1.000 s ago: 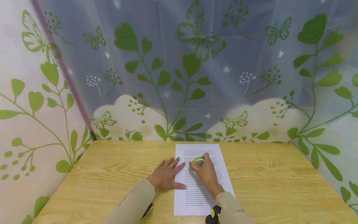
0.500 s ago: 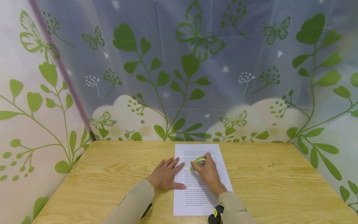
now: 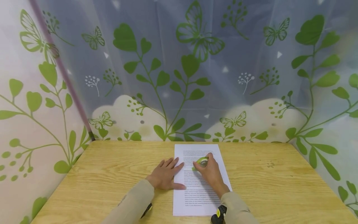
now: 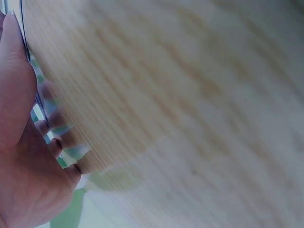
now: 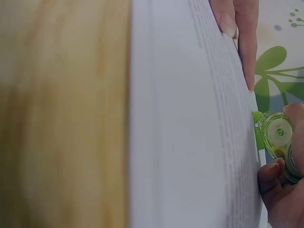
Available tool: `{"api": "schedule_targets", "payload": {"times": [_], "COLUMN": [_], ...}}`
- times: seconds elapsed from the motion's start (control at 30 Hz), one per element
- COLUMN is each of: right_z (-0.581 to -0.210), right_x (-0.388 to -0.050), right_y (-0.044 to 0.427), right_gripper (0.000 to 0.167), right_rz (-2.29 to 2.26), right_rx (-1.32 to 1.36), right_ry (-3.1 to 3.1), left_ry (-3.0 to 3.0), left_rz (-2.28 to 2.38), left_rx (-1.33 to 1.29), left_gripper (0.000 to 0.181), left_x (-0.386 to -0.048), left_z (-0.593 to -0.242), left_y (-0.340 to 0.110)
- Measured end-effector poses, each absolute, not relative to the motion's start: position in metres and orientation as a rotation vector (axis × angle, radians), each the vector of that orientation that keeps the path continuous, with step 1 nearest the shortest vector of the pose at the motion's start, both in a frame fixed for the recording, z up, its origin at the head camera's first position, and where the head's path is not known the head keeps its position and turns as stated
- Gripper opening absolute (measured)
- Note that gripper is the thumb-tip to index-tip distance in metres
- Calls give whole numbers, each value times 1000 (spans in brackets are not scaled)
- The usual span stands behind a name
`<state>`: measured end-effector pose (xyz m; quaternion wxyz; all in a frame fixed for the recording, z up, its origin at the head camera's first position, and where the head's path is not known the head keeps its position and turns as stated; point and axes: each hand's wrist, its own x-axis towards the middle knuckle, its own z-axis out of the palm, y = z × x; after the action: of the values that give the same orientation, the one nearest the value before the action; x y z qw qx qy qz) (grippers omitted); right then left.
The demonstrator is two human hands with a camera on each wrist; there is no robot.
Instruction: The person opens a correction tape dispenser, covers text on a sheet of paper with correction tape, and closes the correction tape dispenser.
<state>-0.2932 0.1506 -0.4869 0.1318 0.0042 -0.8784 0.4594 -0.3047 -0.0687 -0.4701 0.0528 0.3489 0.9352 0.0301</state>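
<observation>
A printed sheet of paper (image 3: 193,199) lies on the wooden table. My left hand (image 3: 165,177) rests on its left edge with fingers spread, part on paper, part on wood; the left wrist view shows this hand (image 4: 28,156) from the side. With thumb and fingers, my right hand (image 3: 211,172) grips a green see-through correction tape (image 3: 202,162) over the upper text lines. In the right wrist view the correction tape's (image 5: 278,133) round spools show, and its green tip meets the page. A pale strip lies across the text left of the tip.
The wooden table (image 3: 279,186) extends to both sides of the paper. Behind it hangs a curtain (image 3: 167,77) printed with green leaves and butterflies. A purple-brown pole (image 3: 70,77) slants down at the left back corner.
My right hand has slid a short way to the right across the page with the correction tape. The left hand has stayed in place on the paper.
</observation>
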Motion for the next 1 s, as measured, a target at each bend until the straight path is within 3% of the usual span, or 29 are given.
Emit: {"api": "schedule_targets", "payload": {"times": [0.8,1.0], "right_z": [-486,-486], "right_x": [-294,-293], "right_y": [165,168], "right_gripper": [45,44], "right_rz": [1340,1342], "right_rx": [-48,-34], "right_ry": [-2609,-2587], "left_ry": [2867,2938], "left_rz": [59,-32], "left_rx": [1090,1177], "left_gripper": [95,88], "left_x": [-304,-298], "left_z": [-475,-474], "left_y": [-73,-69]}}
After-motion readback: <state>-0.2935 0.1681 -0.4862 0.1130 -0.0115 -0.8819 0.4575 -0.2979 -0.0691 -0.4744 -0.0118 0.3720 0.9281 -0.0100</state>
